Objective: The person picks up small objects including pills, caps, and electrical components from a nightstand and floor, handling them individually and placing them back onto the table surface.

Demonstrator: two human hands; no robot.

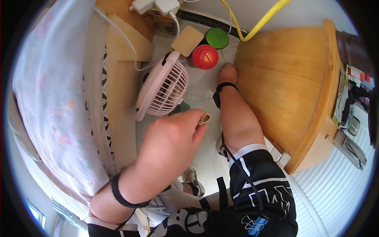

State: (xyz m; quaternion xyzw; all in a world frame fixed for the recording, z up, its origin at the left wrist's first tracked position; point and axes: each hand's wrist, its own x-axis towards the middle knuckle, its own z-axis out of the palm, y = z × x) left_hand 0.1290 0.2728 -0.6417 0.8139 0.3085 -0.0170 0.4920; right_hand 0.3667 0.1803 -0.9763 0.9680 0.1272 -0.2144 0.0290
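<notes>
My left hand [173, 134] is in the middle of the view, its thumb and fingers pinched round a small tan tube-like piece [205, 118] with a hollow oval end facing up. What kind of piece it is does not show. Just beyond that hand stands a pale pink fan [167, 89] with a slatted round grille. Farther off, my right hand [227, 74] reaches down close beside the wooden cabinet [284, 79]; its fingers are hidden. Near it are a red-lidded container [206, 57] and a green-lidded container [216, 38].
A tan square board [187, 41] sits above the fan. White plugs [166, 5] with cords are at the top, beside a yellow hose or cable [260, 25]. On the left is a bed with a flowered cover [55, 94]; a white cord [122, 33] hangs along its wooden side.
</notes>
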